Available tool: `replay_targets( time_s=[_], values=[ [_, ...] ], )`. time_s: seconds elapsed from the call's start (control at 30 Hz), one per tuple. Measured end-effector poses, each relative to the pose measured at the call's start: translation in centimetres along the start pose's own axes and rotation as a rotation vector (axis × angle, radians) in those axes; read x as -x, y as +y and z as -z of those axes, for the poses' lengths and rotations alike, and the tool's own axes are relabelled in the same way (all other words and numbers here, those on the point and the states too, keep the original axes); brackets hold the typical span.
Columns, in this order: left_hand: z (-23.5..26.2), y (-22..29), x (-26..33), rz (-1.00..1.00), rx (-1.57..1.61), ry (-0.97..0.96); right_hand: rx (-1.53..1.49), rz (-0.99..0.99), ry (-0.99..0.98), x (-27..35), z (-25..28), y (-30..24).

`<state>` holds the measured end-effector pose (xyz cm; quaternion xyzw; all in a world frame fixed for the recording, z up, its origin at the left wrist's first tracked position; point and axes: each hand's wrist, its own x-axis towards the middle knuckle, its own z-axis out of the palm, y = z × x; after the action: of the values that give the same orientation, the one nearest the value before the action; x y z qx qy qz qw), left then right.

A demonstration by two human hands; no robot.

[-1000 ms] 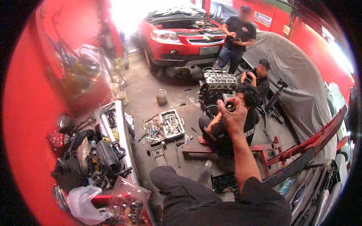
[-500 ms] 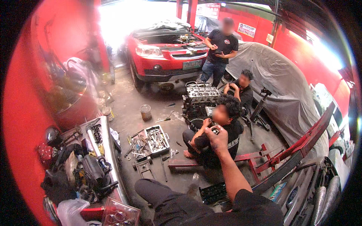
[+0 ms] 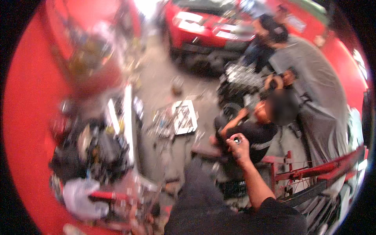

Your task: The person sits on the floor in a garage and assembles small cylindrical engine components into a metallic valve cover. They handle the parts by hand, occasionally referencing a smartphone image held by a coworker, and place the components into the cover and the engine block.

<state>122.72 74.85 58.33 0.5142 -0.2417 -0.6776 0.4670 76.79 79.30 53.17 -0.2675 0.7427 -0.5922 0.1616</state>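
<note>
Just right of centre, the right hand [image 3: 238,144] is raised with fingers curled tight around a small dark round part [image 3: 236,140], though blur hides what it is. At its 1 o'clock a seated person [image 3: 256,131] is seen; a tool tray [image 3: 184,117] lies at 10 o'clock on the floor [image 3: 164,82]. No left hand is seen.

- Car repair workshop: red car [image 3: 203,29] standing hood-up beyond
- Engine block [image 3: 244,76] sitting on concrete floor
- Tool tray [image 3: 184,121] lying open amid scattered parts
</note>
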Motion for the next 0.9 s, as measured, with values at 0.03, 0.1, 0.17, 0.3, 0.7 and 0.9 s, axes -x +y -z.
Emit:
replay_targets(
  time_s=[0.03, 0.1, 0.17, 0.3, 0.7, 0.9],
  values=[
    [-1.1, 0.3, -0.3, 0.004, 0.009, 0.003, 0.072, -0.079, -0.07, 1.1, -0.1, 2.1],
    [-3.1, 0.8, -1.5, 0.009, 0.024, 0.01, 0.006, -0.209, -0.178, 4.4, -1.0, 6.7],
    [-5.2, 0.7, -4.9, -0.063, 0.081, -0.022, -0.128, -0.427, -0.241, 7.7, -1.8, 10.6],
    [-12.2, 0.0, -11.6, -0.042, -0.036, -0.114, -0.044, -0.6, -0.273, 6.9, -2.7, 11.1],
    [-31.2, -2.8, -24.4, 0.142, -0.226, -0.33, 0.428, 0.473, -0.567, -19.6, -8.8, -9.0],
    [-38.1, -3.6, -29.7, 0.224, -0.391, -0.551, 0.804, 0.803, -0.686, -25.9, -9.6, -8.7]
  ],
)
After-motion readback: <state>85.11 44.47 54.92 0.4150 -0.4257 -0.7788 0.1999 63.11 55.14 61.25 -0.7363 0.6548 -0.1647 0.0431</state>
